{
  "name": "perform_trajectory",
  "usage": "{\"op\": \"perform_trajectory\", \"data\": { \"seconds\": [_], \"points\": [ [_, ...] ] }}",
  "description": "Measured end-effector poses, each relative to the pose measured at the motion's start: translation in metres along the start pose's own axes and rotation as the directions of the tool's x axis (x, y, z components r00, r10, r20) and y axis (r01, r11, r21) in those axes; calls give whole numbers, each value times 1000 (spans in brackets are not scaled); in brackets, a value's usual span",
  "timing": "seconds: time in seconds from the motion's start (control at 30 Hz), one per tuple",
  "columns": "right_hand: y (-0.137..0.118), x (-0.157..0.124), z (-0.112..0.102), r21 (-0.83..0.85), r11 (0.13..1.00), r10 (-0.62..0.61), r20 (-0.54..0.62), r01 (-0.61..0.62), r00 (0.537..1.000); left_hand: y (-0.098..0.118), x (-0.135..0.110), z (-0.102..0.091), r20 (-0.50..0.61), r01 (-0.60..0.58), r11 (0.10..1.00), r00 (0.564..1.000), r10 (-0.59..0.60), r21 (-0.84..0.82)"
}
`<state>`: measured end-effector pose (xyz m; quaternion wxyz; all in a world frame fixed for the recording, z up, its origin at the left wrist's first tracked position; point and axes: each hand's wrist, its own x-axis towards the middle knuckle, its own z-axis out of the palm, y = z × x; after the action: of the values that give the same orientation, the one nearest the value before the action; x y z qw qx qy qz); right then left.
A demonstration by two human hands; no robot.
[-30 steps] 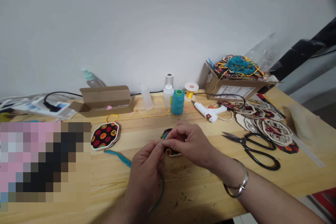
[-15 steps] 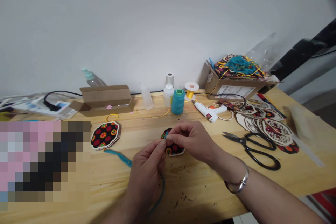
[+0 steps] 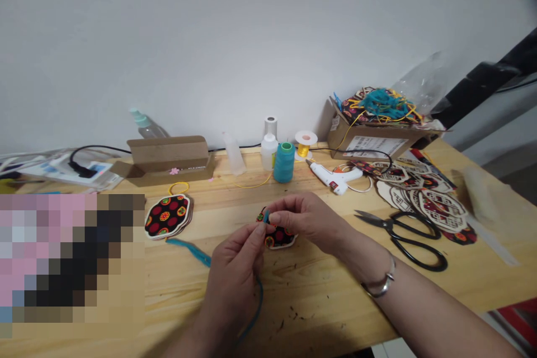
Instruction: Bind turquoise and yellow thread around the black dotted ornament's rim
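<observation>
Pale wooden table (image 3: 323, 274). Clockwise from its middle: teal thread cone (image 3: 284, 165) at twelve o'clock, white glue gun (image 3: 337, 180) at two, black-handled scissors (image 3: 388, 225) at three, stacked floral pieces (image 3: 165, 216) at nine, open cardboard box (image 3: 180, 177) at ten.

The right grip (image 3: 308, 221) partly hides the black patterned piece (image 3: 279, 239).

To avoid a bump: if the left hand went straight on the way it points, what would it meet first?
The left hand would probably meet the right hand, just ahead, though exact depth is unclear.
</observation>
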<state>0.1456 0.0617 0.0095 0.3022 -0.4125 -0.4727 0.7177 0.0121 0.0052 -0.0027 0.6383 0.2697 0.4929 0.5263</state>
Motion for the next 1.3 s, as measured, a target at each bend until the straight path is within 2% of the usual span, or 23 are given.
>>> {"op": "perform_trajectory", "data": {
  "seconds": [0.07,0.17,0.5,0.63,0.77,0.87,0.97,1.03,1.1,1.17,1.2,1.23,1.3],
  "points": [
    [2,0,-4,19,1000,8,114,-10,993,0,0,-1,15,-4,1000,1000,4,17],
    [6,0,-6,51,999,-2,160,-6,987,-1,0,-2,35,-7,999,999,6,48],
    [-2,-3,3,81,997,10,-32,-7,999,-8,0,-6,63,-18,995,998,12,96],
    [-5,-3,-2,71,994,-69,-142,80,987,-11,2,-9,90,-47,997,995,41,63],
    [-10,-5,-10,210,955,-207,-39,210,978,-10,3,-9,103,-118,978,990,101,173],
    [-18,-10,-16,318,897,-314,-31,307,949,-7,4,-8,71,-198,930,980,185,311],
    [-28,-17,-20,354,830,-418,-115,430,901,-4,5,-8,56,-264,855,962,268,446],
    [-33,-21,-22,326,790,-483,-193,520,854,-2,6,-8,13,-328,792,927,376,516],
    [-35,-22,-23,269,756,-534,-275,597,799,-2,4,-8,-55,-372,725,870,491,580],
    [-35,-22,-23,196,732,-581,-319,652,749,-2,1,-9,-117,-395,704,821,558,590],
    [-35,-21,-22,162,722,-606,-323,673,727,-2,-1,-9,-126,-401,727,825,551,557],
    [-33,-21,-21,130,715,-628,-311,687,713,-3,-3,-9,-119,-396,778,852,509,488],
    [-29,-20,-18,70,709,-668,-252,702,700,-3,-4,-9,8,-254,920,965,263,299]
  ]
}}
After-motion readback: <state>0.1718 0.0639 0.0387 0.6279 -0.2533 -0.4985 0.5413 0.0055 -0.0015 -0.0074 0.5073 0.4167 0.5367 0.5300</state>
